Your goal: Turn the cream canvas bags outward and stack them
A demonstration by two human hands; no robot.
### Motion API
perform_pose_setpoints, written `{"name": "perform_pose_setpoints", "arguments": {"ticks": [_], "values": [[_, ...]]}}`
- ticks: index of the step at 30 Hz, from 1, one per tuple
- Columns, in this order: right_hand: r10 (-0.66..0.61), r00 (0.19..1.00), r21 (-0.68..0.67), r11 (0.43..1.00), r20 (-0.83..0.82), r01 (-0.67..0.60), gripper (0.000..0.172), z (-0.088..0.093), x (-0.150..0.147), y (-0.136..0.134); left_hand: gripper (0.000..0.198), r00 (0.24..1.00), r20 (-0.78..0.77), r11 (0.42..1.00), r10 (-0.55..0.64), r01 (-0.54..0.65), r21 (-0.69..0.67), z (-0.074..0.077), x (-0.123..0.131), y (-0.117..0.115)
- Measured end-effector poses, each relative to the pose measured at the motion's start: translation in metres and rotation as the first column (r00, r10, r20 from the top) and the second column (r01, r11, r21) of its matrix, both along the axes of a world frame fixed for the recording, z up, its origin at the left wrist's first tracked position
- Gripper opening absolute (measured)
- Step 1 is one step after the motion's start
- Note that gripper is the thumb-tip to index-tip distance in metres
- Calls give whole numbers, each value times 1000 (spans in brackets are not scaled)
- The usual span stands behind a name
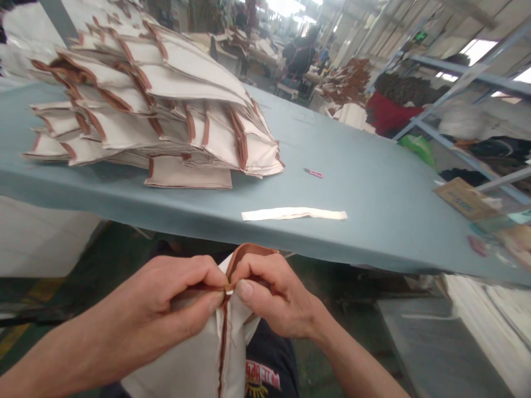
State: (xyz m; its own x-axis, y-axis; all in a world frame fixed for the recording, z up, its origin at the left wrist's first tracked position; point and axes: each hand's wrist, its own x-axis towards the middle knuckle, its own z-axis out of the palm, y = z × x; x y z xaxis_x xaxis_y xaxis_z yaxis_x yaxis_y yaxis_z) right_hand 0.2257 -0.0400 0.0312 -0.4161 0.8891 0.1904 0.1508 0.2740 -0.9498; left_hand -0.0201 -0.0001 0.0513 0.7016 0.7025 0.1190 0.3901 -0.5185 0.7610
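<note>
A white fabric piece with brown edging lies across my lap, its brown seam running down toward me. My left hand pinches the edging at the top of that seam between thumb and forefinger. Right beside it, my right hand grips the same piece, thumb and fingertips nearly touching the left ones. A loop of brown trim stands up behind the right fingers. Loose threads hang near the seam. The spot between the fingertips is partly hidden.
In front stands a table with a blue-grey cover. A tall stack of similar white pieces fills its left side. A white strip and pink thread snips lie nearer the middle. Metal shelving stands at right; a person is far behind.
</note>
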Motion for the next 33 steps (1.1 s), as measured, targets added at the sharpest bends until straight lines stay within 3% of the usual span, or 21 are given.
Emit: {"name": "perform_pose_setpoints", "arguments": {"ticks": [7,11,15,17,20,25,29,33], "values": [[-20,997,74,997,81,14,10,6,3,0,24,998,56,995,4,2,-100,5,10,4],[-87,988,106,992,130,74,9,7,3,-1,23,998,51,989,45,-37,-144,4,11,8],[-60,993,67,996,105,53,9,9,5,0,24,998,39,991,39,-34,-130,4,14,9],[-28,997,10,1000,75,27,13,11,7,1,24,998,41,996,45,-41,-73,6,16,8],[-20,999,-81,996,50,24,34,15,7,4,26,998,51,999,35,-36,22,9,19,5],[2,1000,-154,988,21,1,60,18,4,8,26,999,37,998,12,-14,62,10,21,4],[62,998,-209,976,5,-59,63,21,4,10,26,1000,0,1000,-13,13,-13,9,16,5],[83,996,-199,976,-9,-84,54,19,6,10,23,998,-51,997,-32,29,-66,10,8,8]]}}
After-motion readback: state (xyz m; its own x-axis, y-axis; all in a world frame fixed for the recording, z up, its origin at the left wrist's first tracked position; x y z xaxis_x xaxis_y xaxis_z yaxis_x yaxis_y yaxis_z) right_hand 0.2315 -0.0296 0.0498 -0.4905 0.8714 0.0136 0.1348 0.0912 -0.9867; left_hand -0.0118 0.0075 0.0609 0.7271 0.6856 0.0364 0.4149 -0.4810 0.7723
